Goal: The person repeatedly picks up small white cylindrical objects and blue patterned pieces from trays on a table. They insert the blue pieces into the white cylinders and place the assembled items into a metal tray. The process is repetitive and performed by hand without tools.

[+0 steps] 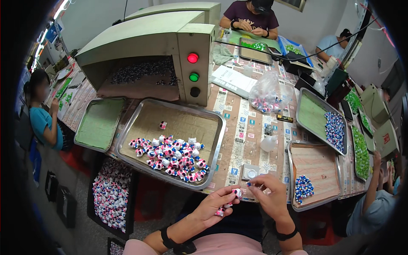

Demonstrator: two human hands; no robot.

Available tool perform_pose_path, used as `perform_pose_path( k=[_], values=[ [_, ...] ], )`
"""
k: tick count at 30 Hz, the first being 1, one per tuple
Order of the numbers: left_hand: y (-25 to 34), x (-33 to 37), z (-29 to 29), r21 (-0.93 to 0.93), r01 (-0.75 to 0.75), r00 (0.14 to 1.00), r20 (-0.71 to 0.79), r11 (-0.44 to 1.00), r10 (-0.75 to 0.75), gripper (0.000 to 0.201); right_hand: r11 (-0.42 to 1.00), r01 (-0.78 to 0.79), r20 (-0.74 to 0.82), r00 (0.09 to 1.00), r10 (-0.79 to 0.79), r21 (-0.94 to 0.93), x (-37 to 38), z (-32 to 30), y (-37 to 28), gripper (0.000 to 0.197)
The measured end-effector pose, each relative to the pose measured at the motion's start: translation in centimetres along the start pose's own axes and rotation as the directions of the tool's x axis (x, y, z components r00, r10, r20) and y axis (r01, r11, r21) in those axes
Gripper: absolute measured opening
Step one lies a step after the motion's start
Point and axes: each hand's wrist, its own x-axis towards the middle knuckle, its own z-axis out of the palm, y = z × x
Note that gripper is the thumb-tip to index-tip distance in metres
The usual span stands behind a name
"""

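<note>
My left hand (214, 206) is closed around a few small white and pink figurines (237, 193), one of them poking up between thumb and fingers. Just right of it, my right hand (272, 197) pinches a tiny blue piece (249, 184) between thumb and fingertips, slightly apart from the figurine. A small square holder with a white round top (251, 173) sits at the table edge beyond both hands. On the left, a metal tray (187, 121) carries a heap of pink, white and blue figurines (176, 157). Small blue and white pieces (304, 189) lie in the lined tray (318, 163) at right.
A large machine (148, 42) with red and green lights stands behind the left tray. A bag of figurines (267, 95), a white bottle (268, 143) and another tray (312, 110) lie farther right. A crate of figurines (111, 195) is below left. Several people work nearby.
</note>
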Motion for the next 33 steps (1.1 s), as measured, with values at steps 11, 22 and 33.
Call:
perform_pose_path(
  k=[11,22,33],
  values=[
    [0.2,0.2,-0.4,0.042,-0.018,1.0,0.02,0.999,0.017,0.037,0.955,-0.109,0.046,0.994,0.1,0.275,-1.6,1.3,-0.7,0.019],
    [-1.7,0.7,0.6,0.27,-0.147,0.986,-0.036,0.951,0.163,0.02,0.978,-0.075,0.061,0.996,0.065,0.195,-3.9,1.0,0.4,0.013],
    [4.8,-0.6,0.2,0.795,-0.47,0.771,0.158,0.383,0.617,0.022,0.971,0.112,-0.143,0.979,-0.144,-0.211,-2.9,-4.7,-0.2,0.022]
  ],
)
